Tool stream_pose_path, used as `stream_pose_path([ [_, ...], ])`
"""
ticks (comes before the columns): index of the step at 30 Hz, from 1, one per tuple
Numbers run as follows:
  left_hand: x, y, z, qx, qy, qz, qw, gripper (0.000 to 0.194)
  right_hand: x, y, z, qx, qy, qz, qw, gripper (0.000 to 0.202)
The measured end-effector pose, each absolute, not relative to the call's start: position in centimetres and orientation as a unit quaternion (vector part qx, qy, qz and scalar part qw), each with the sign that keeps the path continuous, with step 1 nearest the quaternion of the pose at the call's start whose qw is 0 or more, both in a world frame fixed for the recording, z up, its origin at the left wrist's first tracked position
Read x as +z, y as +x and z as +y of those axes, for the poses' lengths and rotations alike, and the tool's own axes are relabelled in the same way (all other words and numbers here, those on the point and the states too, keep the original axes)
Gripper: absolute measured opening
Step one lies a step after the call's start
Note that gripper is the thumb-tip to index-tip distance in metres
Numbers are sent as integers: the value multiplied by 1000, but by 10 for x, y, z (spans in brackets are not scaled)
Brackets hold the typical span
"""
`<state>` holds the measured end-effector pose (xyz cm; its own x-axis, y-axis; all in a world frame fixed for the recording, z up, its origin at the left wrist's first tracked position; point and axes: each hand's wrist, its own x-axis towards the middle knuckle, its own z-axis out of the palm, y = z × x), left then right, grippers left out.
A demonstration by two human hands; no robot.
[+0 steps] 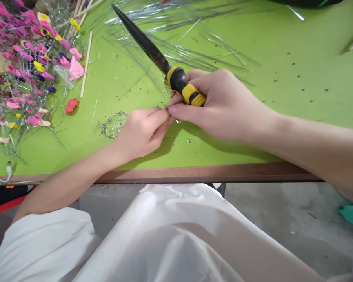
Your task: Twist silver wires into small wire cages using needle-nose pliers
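My right hand (220, 103) grips a tool with a yellow-and-black handle (184, 86) whose long dark blades (141, 37) point up and to the left. My left hand (142, 131) is closed around a small wire mesh piece (113, 124), with its fingertips meeting my right fingertips on a thin bit of wire (164, 105). Both hands hover over the green table top (282, 98), close to its front edge.
A heap of wire frames with pink, yellow and purple balloons (26, 58) fills the left side. Loose straight wires (188, 43) lie at the back. A wooden stick (86, 64) and a red scrap (71, 105) lie nearby. The brown table edge (194, 174) runs below my hands.
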<state>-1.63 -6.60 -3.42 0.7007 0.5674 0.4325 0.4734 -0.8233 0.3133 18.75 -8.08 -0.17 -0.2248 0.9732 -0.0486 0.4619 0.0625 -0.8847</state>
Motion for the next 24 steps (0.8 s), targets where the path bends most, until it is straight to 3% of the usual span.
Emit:
stream_pose_path([
  [4, -30, -14, -60, 345, 878, 281, 175, 43, -9, 191, -81, 449, -525, -637, 341, 13],
  [11, -25, -13, -59, 312, 848, 326, 276, 45, -18, 192, -82, 437, -520, -630, 377, 12],
  [18, -24, -16, -60, 321, 837, 365, 249, 48, -16, 217, -68, 252, -575, -716, 304, 12],
  [21, -27, -16, -61, 325, 853, 354, 201, 49, -23, 228, -51, 145, -617, -722, 277, 33],
  [24, -32, -16, -61, 356, 868, 317, 134, 44, -31, 234, -37, 114, -615, -738, 253, 52],
])
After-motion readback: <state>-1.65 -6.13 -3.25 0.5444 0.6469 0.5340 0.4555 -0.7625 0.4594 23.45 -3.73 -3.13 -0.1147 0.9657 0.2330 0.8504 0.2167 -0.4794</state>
